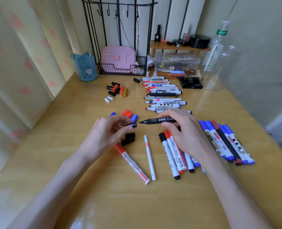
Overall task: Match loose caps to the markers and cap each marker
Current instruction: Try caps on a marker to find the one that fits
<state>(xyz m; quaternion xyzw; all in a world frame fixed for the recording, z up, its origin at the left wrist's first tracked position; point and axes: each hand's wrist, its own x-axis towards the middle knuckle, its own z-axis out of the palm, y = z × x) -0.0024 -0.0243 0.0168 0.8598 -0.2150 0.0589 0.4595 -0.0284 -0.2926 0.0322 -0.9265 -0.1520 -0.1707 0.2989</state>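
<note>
The black marker (160,120), light and stiff, is pinched at mid-barrel by the right hand (184,129). Just beyond its tip, the left hand (107,131) pinches the small, likely slippery black cap (133,125); grip its closed end.

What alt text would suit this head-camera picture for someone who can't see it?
A left hand pinches a black cap just short of the tip of an uncapped black marker held in the right hand, over a wooden table. Beyond lie a row of uncapped markers and loose caps; capped markers lie at right.
</note>
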